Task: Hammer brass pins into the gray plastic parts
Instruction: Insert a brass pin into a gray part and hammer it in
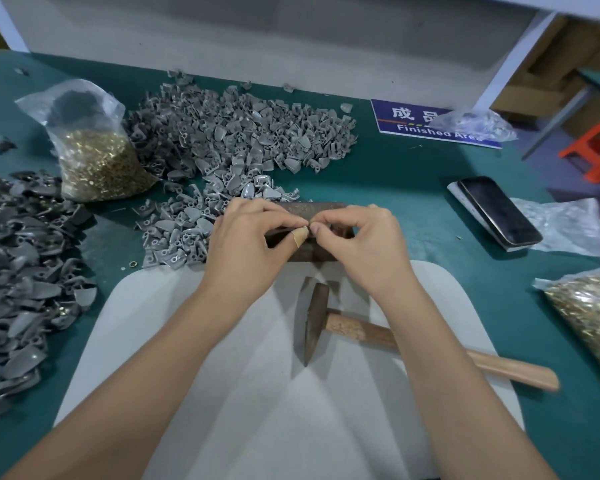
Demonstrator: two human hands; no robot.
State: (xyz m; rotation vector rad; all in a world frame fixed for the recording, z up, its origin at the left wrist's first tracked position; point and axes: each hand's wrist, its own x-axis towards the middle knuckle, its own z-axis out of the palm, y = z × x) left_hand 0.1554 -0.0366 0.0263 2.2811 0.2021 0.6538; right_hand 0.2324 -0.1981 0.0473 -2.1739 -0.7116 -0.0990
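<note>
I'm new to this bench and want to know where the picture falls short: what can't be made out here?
- What the hands, left and right, pinch over the metal block: hidden by fingertips, too small.
- The sign: its text is partly covered by a plastic bag.
- The left pile of gray parts: cut off by the frame edge.
- The right bag of pins: cut off by the right edge.

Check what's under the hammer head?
The hammer lies on the white mat, no hand on it. The mat directly beneath the head is covered, so anything under there can't be seen.
</note>
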